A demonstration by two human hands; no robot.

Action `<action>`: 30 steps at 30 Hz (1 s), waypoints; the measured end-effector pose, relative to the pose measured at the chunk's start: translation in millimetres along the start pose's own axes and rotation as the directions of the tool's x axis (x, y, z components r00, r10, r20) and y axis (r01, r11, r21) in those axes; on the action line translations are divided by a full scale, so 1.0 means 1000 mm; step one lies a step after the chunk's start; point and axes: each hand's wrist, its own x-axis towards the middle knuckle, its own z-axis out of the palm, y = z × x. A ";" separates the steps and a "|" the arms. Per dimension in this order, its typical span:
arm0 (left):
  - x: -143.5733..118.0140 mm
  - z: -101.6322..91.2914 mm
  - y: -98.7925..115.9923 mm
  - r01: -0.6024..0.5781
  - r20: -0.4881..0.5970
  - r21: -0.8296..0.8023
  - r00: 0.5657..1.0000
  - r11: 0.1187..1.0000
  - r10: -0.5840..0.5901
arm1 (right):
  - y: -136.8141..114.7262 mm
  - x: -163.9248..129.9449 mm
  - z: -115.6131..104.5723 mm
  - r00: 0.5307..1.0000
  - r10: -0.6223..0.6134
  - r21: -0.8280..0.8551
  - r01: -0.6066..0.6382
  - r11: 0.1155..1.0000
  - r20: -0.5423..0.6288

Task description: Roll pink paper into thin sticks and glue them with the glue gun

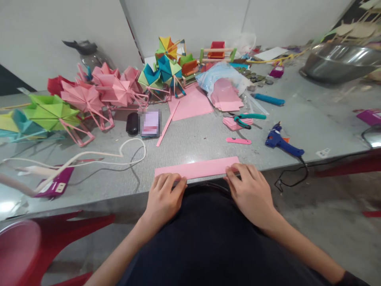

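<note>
Your hands press a pink paper strip (198,168) flat.
Left hand (163,198) and right hand (253,192) (fingers spread, gripping nothing) pin its ends at the tabletop (208,139) edge.

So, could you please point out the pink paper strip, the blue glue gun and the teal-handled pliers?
pink paper strip (198,167), head view, middle of the strip
blue glue gun (282,143), head view, its body
teal-handled pliers (248,118), head view, upper handle

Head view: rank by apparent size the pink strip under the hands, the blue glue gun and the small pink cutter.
1. Pink strip, though it lies nearest the camera.
2. Blue glue gun.
3. Small pink cutter.
</note>
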 end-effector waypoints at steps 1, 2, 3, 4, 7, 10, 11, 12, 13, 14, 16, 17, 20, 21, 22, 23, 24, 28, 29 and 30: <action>0.004 0.001 0.002 0.008 0.005 -0.032 1.000 0.999 -0.008 | -0.001 0.001 0.000 1.000 -0.019 0.016 0.019 1.000 -0.001; 0.007 0.001 0.003 0.014 0.008 -0.063 1.000 0.998 -0.014 | -0.002 0.001 0.001 0.999 -0.040 0.037 0.040 0.999 -0.005; 0.009 0.002 0.003 0.021 0.012 -0.091 1.000 0.996 -0.020 | -0.004 0.002 0.002 0.998 -0.059 0.062 0.060 0.996 -0.013; 0.010 0.003 0.004 0.026 0.016 -0.114 1.000 0.993 -0.025 | -0.005 0.003 0.004 0.997 -0.076 0.089 0.077 0.993 -0.024; 0.013 0.004 0.004 0.032 0.043 -0.142 0.999 0.989 -0.026 | -0.010 0.007 0.007 0.994 -0.097 0.165 0.104 0.981 -0.050; 0.015 0.004 0.004 0.048 0.085 -0.128 0.996 0.991 -0.037 | -0.011 0.013 0.008 0.992 -0.116 0.208 0.124 0.970 -0.048; 0.015 0.003 0.004 0.055 0.102 -0.125 0.994 0.991 -0.042 | -0.010 0.015 0.008 0.991 -0.124 0.217 0.130 0.967 -0.041; 0.016 0.003 0.004 0.062 0.119 -0.124 0.992 0.990 -0.047 | -0.009 0.017 0.009 0.991 -0.130 0.227 0.134 0.965 -0.033; 0.016 0.002 0.004 0.070 0.140 -0.124 0.989 0.990 -0.052 | -0.008 0.019 0.009 0.991 -0.133 0.237 0.135 0.962 -0.025; 0.017 0.001 0.003 0.081 0.164 -0.125 0.985 0.989 -0.060 | -0.007 0.020 0.010 0.991 -0.135 0.249 0.135 0.959 -0.018; 0.018 0.001 0.001 0.115 0.217 -0.128 0.972 0.985 -0.085 | -0.003 0.022 0.012 0.991 -0.135 0.274 0.131 0.953 -0.005; 0.019 0.001 0.000 0.139 0.243 -0.133 0.964 0.981 -0.103 | -0.002 0.022 0.013 0.991 -0.131 0.286 0.126 0.950 -0.001; 0.024 0.002 -0.004 0.226 0.313 -0.149 0.934 0.963 -0.171 | 0.003 0.021 0.019 0.996 -0.090 0.313 0.079 0.946 0.021; 0.027 0.002 -0.006 0.253 0.334 -0.154 0.923 0.955 -0.191 | 0.004 0.020 0.020 0.997 -0.072 0.317 0.057 0.947 0.035; 0.029 0.003 -0.007 0.276 0.356 -0.160 0.912 0.948 -0.206 | 0.004 0.019 0.021 0.997 -0.057 0.318 0.038 0.947 0.050; 0.031 0.003 -0.009 0.293 0.373 -0.169 0.903 0.941 -0.215 | 0.005 0.018 0.022 0.997 -0.048 0.318 0.026 0.948 0.060; 0.033 0.003 -0.010 0.306 0.385 -0.178 0.896 0.935 -0.220 | 0.005 0.018 0.022 0.997 -0.045 0.316 0.023 0.948 0.064; 0.036 0.004 -0.012 0.292 0.360 -0.220 0.911 0.931 -0.201 | 0.003 0.013 0.023 0.998 -0.067 0.303 0.061 0.951 0.010; 0.035 0.005 -0.011 0.269 0.336 -0.222 0.923 0.937 -0.186 | 0.001 0.011 0.024 0.997 -0.073 0.295 0.071 0.953 -0.006; 0.034 0.005 -0.009 0.238 0.309 -0.216 0.937 0.947 -0.164 | -0.001 0.008 0.024 0.997 -0.079 0.285 0.081 0.955 -0.019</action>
